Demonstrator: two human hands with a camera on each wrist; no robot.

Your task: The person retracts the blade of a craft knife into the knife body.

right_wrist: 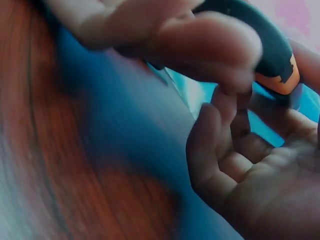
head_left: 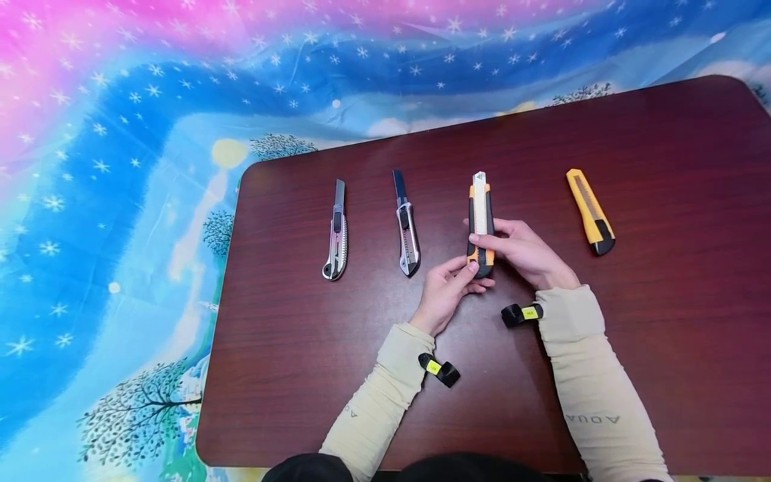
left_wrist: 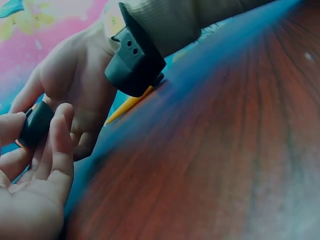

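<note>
Both hands hold an orange and black utility knife [head_left: 480, 207] above the table, its blade end pointing to the far side. My left hand [head_left: 442, 291] pinches the black butt end, thumb on top. My right hand [head_left: 527, 251] grips the middle of the body from the right, thumb across the front and fingers behind. In the left wrist view the black end of the utility knife [left_wrist: 36, 125] shows between the fingers. The right wrist view shows the black and orange handle [right_wrist: 270, 50] partly covered by fingers.
Left of the hands, two silver utility knives lie on the dark red table [head_left: 289, 375]: one [head_left: 338, 231] farther left, another [head_left: 406, 231] closer. A yellow utility knife [head_left: 590, 213] lies to the right. A patterned blue and pink cloth [head_left: 150, 134] lies beyond the table's edge.
</note>
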